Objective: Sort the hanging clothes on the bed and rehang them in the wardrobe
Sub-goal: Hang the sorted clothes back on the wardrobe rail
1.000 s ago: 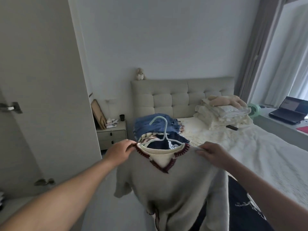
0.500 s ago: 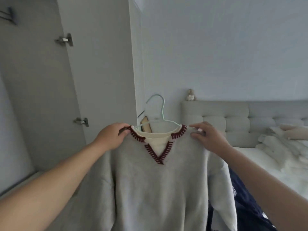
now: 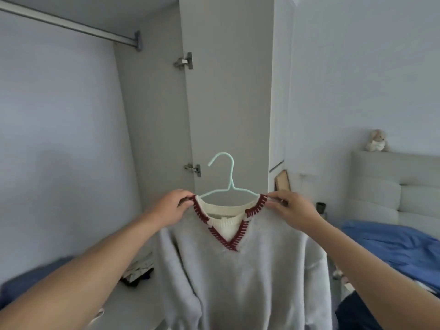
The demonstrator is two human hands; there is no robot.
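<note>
I have turned from the bed (image 3: pixel 390 244) to the open wardrobe (image 3: pixel 152 115), my left hand (image 3: pixel 170 208) and right hand (image 3: pixel 294 210) each pinching a shoulder of the sweater (image 3: pixel 238 277) on its hanger (image 3: pixel 227 184), held up well below the rail (image 3: pixel 71 25), so hooking it on looks next.

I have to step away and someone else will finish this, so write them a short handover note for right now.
Left hand: grips the left shoulder of the grey sweater at the collar.
Right hand: pinches the right shoulder.
The sweater is on the mint hanger, held up in front of the open wardrobe; the hook is free.
The wardrobe rail is up to the left, with nothing hanging on the part in view.
Done: sweater on its hanger.
Left: hook it on the rail, then sort the blue clothes on the bed.
</note>
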